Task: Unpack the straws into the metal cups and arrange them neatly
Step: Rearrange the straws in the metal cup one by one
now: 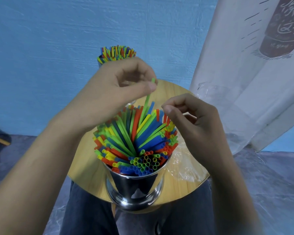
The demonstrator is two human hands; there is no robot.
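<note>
Near metal cup point(136, 187) at the near edge of the round bench point(175, 92), packed full with straws point(134, 141) fanned outward. Left hand point(112, 92) above cup, fingers point(150, 86) pinched on one green straw point(147, 100), lower end down among the bundle, probably feeding it into a gap or lifting it to re-seat. Right hand point(195, 122) just right of the bundle top, fingers curled loosely, gripping nothing, likely poised to steady or nudge strays. Second cup point(116, 54) behind the near cup, also full, mostly hidden by left hand. Empty clear wrapper point(185, 168) flat on bench right of cup. Unpacking looks near done; remaining work is tidying.
</note>
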